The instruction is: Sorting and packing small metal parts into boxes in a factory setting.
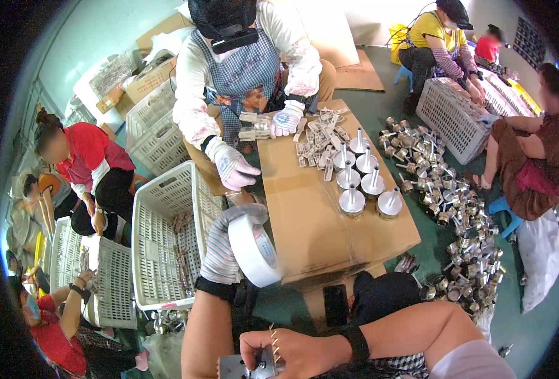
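Observation:
My left hand (221, 252), in a striped knit glove, is closed on a wide roll of white tape (252, 252) at the near left corner of a cardboard box. Low in the view, my bare right hand (295, 354) grips a metal piece with a toothed edge (251, 368), partly cut off by the frame. On the cardboard box (311, 234) stand several round metal parts with upright stems (352, 201). Beside them lies a heap of small clear plastic pieces (322, 138). Opposite me, a person's gloved hands (232, 164) are over the box's far left edge, near a clear plastic piece (254, 125).
A white plastic crate (166, 237) stands left of the box. Many metal stemmed parts (459, 252) cover the floor at right. A black phone (336, 306) lies just before the box. Other people sit by crates (453, 120) on both sides.

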A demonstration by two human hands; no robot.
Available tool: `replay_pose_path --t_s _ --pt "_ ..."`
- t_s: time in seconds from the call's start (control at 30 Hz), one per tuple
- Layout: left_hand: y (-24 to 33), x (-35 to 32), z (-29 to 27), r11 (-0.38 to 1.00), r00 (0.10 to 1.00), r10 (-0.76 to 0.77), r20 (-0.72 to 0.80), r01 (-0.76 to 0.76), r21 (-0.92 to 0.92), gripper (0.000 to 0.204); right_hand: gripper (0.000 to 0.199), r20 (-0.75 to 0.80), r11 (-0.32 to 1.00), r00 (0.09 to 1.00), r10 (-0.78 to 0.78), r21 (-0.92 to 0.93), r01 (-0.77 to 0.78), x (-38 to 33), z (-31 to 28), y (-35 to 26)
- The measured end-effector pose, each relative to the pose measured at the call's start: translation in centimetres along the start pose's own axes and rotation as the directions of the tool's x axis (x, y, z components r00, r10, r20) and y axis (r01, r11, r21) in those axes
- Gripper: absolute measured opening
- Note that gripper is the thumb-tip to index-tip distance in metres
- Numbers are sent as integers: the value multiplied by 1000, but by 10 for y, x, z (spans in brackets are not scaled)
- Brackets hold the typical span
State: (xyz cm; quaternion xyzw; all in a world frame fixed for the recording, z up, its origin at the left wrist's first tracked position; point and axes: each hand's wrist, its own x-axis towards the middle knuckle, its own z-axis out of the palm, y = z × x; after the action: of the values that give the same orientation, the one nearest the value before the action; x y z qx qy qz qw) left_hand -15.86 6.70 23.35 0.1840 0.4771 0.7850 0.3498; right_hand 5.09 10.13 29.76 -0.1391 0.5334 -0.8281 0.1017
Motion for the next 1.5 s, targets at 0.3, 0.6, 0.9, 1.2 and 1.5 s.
replay_pose_path --t_s 0.3,0.6,0.9,1.2,1.5 --pt "3 -7 5 980 993 116 28 -119 161 31 36 -49 999 999 9 49 -6 -1 -3 -3" --pt "3 -4 -3 1000 1000 3 -1 -3 6 22 40 -8 999 1000 -17 -47 16 2 -1 1" --pt "6 -8 6 972 998 60 18 -62 229 32 42 7 999 1000 7 -34 -7 1 -1 -1" --pt "9 -8 13 992 1000 7 4 -8 125 34 43 13 999 1000 17 -33 -17 2 -2 -2" --pt "6 -6 4 933 995 72 72 -92 348 34 43 25 998 1000 -17 -67 19 1 -2 -4"
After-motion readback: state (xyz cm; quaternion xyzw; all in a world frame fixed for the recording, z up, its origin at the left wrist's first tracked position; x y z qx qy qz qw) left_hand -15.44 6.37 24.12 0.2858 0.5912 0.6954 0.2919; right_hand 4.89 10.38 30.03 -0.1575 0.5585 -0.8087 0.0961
